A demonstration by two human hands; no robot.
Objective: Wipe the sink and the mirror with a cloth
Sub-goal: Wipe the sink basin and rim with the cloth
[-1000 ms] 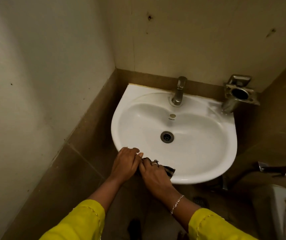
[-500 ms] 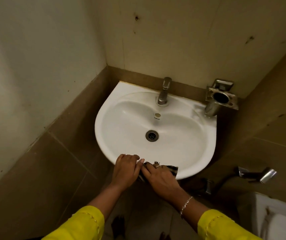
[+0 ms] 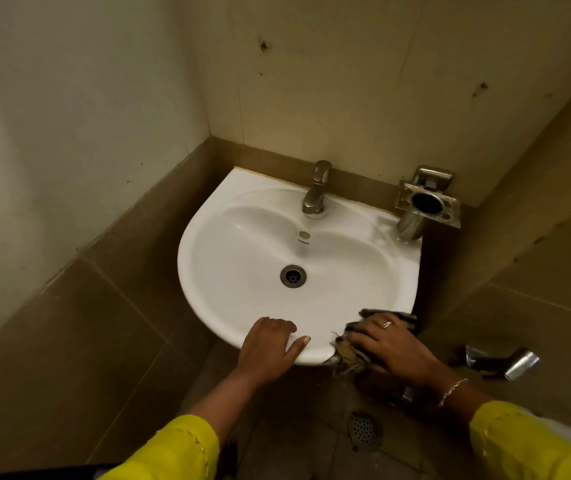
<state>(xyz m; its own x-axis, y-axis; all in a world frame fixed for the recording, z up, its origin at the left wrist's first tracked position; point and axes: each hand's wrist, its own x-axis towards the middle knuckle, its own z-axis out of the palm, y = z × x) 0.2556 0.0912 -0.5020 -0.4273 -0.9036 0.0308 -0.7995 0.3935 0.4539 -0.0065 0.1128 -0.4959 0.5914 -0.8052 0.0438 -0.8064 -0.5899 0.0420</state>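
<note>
A white wall-mounted sink [image 3: 228, 237] fills the corner, with a metal tap [image 3: 316, 192] at its back and a drain [image 3: 293, 276] in the bowl. My left hand [image 3: 268, 348] grips the sink's front rim, thumb on top. My right hand [image 3: 389, 344], with a ring, presses a dark striped cloth [image 3: 348, 353] against the front right rim. Part of the cloth is hidden under the hand. No mirror is in view.
A metal holder [image 3: 427, 202] is fixed to the wall at the sink's back right. A spray nozzle [image 3: 505, 362] hangs on the right wall. A floor drain [image 3: 364, 430] lies below the sink. Tiled walls close in on left and right.
My right hand has slid the cloth to the right along the front rim, away from my left hand. The camera has shifted, so the sink sits more to the right.
</note>
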